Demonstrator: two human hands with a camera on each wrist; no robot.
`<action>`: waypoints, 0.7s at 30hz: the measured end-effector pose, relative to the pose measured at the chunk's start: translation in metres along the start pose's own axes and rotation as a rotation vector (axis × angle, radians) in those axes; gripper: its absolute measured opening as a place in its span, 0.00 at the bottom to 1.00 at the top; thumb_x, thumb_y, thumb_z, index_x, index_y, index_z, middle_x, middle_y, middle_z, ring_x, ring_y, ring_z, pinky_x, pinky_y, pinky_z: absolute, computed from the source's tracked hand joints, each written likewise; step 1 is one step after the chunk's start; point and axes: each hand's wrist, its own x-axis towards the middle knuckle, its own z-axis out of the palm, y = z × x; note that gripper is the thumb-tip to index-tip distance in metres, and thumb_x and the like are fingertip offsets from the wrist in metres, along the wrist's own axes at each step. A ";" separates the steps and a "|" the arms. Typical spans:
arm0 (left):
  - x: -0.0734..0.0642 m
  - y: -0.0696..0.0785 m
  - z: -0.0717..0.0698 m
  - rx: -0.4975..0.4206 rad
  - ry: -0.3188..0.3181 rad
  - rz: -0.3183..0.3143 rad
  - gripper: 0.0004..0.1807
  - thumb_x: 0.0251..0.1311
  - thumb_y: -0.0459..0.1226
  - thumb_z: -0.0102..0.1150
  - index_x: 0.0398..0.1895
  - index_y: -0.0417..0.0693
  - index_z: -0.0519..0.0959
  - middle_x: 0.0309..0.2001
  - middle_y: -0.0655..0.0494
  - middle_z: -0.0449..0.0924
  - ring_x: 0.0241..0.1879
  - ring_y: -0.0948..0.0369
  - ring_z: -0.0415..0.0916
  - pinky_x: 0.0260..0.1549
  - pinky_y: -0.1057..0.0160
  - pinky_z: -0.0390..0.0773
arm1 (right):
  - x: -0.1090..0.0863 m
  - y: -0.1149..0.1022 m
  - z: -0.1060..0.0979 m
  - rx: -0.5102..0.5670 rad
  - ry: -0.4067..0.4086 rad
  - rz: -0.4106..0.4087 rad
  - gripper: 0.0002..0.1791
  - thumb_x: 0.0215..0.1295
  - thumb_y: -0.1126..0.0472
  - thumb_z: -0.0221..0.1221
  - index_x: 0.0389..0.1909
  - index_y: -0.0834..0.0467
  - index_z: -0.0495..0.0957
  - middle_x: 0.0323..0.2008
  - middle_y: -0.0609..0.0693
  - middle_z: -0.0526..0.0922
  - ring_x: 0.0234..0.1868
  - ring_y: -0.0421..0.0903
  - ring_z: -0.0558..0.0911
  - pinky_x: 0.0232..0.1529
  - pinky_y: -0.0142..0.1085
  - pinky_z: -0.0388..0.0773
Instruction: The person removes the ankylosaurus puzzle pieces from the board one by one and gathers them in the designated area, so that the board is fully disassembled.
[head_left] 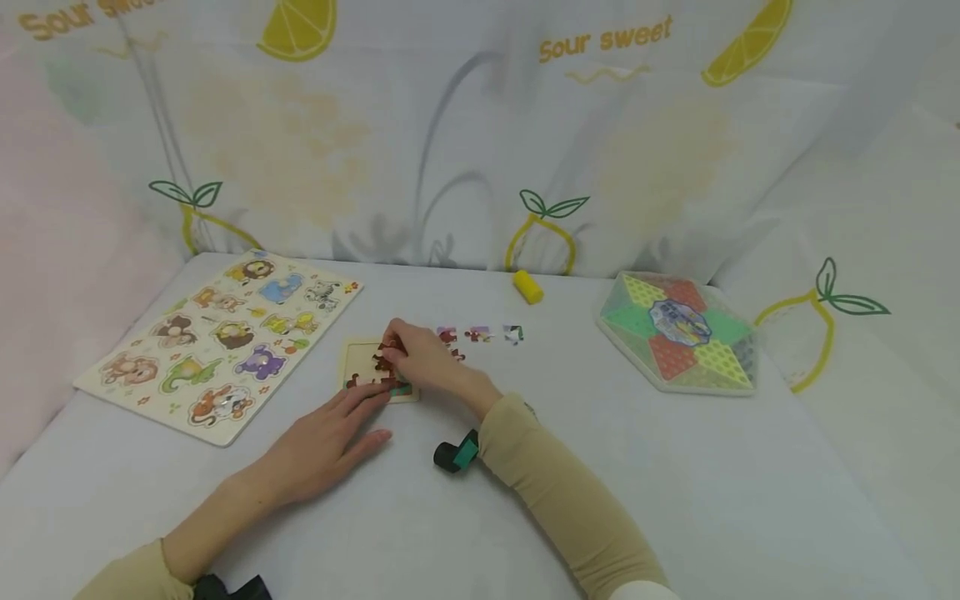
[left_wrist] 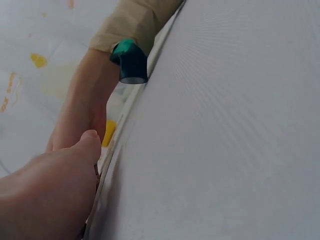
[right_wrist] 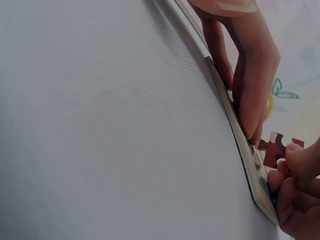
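Note:
A small wooden puzzle tray [head_left: 363, 346] lies on the white table, partly filled with brown jigsaw pieces. My right hand [head_left: 427, 358] is over its right side, and in the right wrist view its thumb and finger pinch a reddish-brown puzzle piece [right_wrist: 273, 151], tilted above the tray. My left hand [head_left: 322, 450] lies low at the tray's front, its extended fingers [right_wrist: 255, 85] resting on the front edge and the pieces there. In the left wrist view the left hand [left_wrist: 50, 190] hides most of the tray.
Several loose puzzle pieces [head_left: 477, 333] lie right of the tray. At left is a large animal puzzle board [head_left: 225, 350]; at right, a hexagonal game box [head_left: 678, 333]. A yellow cylinder [head_left: 528, 287] lies near the back curtain [head_left: 480, 125].

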 end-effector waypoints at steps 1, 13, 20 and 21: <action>0.000 0.000 0.000 -0.005 0.000 0.004 0.31 0.75 0.56 0.45 0.73 0.50 0.67 0.72 0.54 0.64 0.72 0.49 0.62 0.64 0.43 0.71 | 0.000 0.000 0.001 -0.004 0.001 -0.005 0.04 0.76 0.61 0.54 0.44 0.56 0.74 0.36 0.48 0.78 0.36 0.41 0.74 0.37 0.28 0.70; -0.001 -0.002 0.002 -0.015 -0.022 0.030 0.31 0.75 0.55 0.45 0.74 0.52 0.66 0.74 0.57 0.62 0.75 0.46 0.57 0.71 0.43 0.62 | -0.004 -0.002 0.000 -0.017 -0.014 -0.037 0.07 0.75 0.58 0.56 0.46 0.55 0.79 0.41 0.47 0.84 0.38 0.39 0.76 0.41 0.27 0.73; -0.002 -0.003 0.003 0.002 -0.022 0.025 0.31 0.75 0.55 0.46 0.75 0.53 0.65 0.73 0.57 0.63 0.75 0.48 0.57 0.72 0.44 0.61 | -0.002 0.000 0.000 0.018 0.031 -0.064 0.07 0.72 0.59 0.59 0.45 0.56 0.82 0.40 0.48 0.86 0.39 0.39 0.79 0.43 0.27 0.75; -0.002 -0.003 0.002 0.003 -0.023 0.023 0.31 0.75 0.55 0.46 0.75 0.53 0.65 0.73 0.57 0.63 0.75 0.49 0.57 0.72 0.44 0.61 | -0.002 0.001 -0.002 0.034 0.045 -0.067 0.07 0.71 0.59 0.60 0.45 0.56 0.83 0.41 0.48 0.86 0.40 0.38 0.80 0.44 0.27 0.76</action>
